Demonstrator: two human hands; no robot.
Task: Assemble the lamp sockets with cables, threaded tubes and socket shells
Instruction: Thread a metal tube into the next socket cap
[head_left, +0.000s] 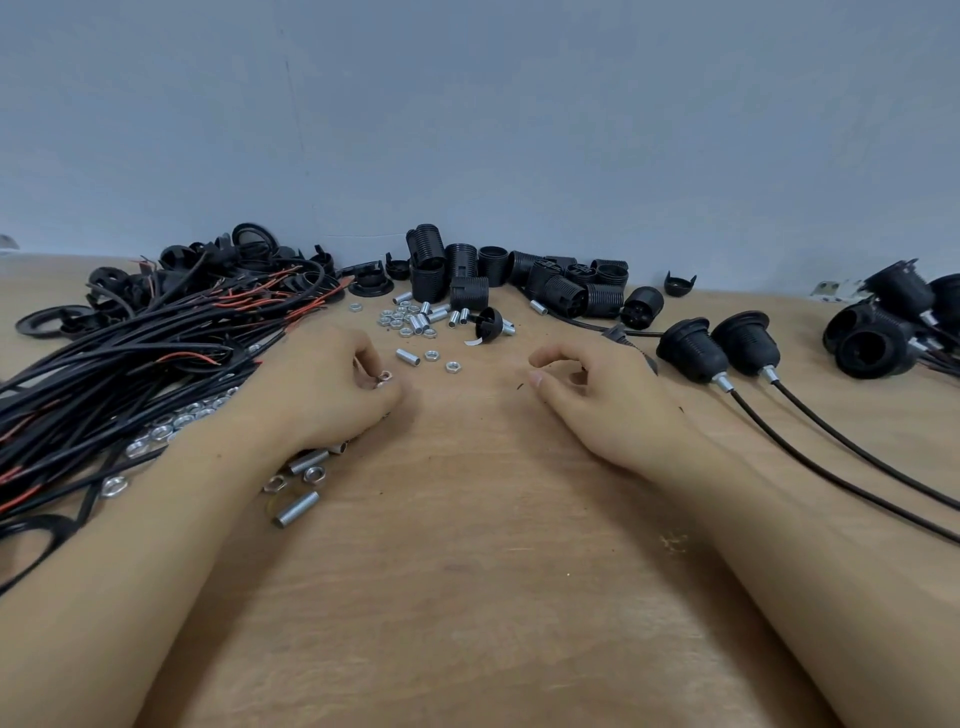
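Observation:
My left hand (332, 384) rests on the wooden table (467, 571) and pinches a small metal nut (384, 375) between thumb and fingers. My right hand (597, 395) hovers beside it with loosely curled fingers and holds nothing. Silver threaded tubes and nuts (415, 322) lie scattered just beyond both hands, and more tubes (301, 483) lie under my left wrist. A bundle of black and red cables (145, 353) spreads out at the left. Black threaded socket shells (519, 280) are piled along the wall.
Two assembled sockets with cables (722, 348) lie at the right, their cables running toward the near right edge. More assembled sockets (883, 332) are heaped at the far right. Black rings and caps (228, 260) sit behind the cable bundle. A loose socket cap (488, 325) lies among the tubes.

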